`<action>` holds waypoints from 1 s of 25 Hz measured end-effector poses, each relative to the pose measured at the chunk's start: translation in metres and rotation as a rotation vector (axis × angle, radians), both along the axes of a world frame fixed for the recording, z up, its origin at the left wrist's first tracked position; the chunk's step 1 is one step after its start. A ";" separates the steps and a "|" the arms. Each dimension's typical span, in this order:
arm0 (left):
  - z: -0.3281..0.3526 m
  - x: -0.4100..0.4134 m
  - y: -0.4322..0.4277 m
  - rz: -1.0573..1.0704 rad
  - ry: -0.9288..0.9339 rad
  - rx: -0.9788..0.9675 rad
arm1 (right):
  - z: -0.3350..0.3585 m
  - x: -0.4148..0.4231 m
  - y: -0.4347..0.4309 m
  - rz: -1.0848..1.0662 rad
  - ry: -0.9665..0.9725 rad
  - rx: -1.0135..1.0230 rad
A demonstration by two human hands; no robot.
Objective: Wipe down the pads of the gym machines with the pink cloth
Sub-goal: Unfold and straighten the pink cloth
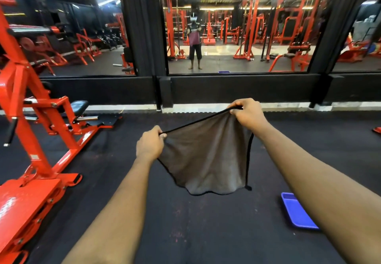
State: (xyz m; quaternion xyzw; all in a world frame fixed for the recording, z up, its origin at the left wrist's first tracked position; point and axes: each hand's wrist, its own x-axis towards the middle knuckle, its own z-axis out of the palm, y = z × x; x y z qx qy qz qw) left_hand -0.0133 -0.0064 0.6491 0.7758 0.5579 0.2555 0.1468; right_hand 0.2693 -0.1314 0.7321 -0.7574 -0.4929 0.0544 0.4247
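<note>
A cloth (pixel 208 156) with a black hem hangs spread between my two hands above the dark floor; from this side it looks grey-brown, while its mirror reflection looks pink. My left hand (pixel 149 145) pinches its left top corner. My right hand (pixel 246 112) grips the right top corner, higher and farther forward. A red gym machine (pixel 41 135) stands at the left, with a small black seat pad (pixel 79 106) and a ribbed black pad (pixel 28 30) higher up.
A large wall mirror (pixel 237 26) faces me above a black base, reflecting a person holding the cloth and rows of red machines. A blue tray (pixel 296 214) lies on the black rubber floor (pixel 185 222) at the lower right, partly behind my right forearm.
</note>
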 end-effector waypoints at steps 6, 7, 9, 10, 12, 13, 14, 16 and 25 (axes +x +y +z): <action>0.032 0.010 0.004 -0.007 -0.305 0.293 | -0.016 0.021 -0.021 -0.376 0.095 0.127; 0.039 0.013 0.000 0.025 -0.381 0.317 | -0.015 0.022 -0.023 -0.424 0.145 0.174; 0.055 0.018 -0.010 0.082 -0.527 0.346 | -0.012 0.021 -0.026 -0.472 0.262 0.294; 0.061 0.020 -0.014 0.109 -0.587 0.360 | -0.010 0.019 -0.027 -0.500 0.306 0.343; 0.073 0.023 -0.020 0.164 -0.658 0.370 | -0.003 0.012 -0.027 -0.609 0.345 0.388; 0.076 0.025 -0.020 0.193 -0.668 0.346 | 0.000 0.009 -0.026 -0.658 0.359 0.386; 0.079 0.027 -0.018 0.224 -0.658 0.299 | 0.003 0.007 -0.024 -0.693 0.370 0.366; 0.085 0.034 -0.010 0.256 -0.579 0.156 | 0.008 0.002 -0.015 -0.665 0.397 0.291; 0.091 0.067 -0.004 -0.410 -0.269 -0.042 | 0.000 -0.052 0.020 0.463 0.560 0.029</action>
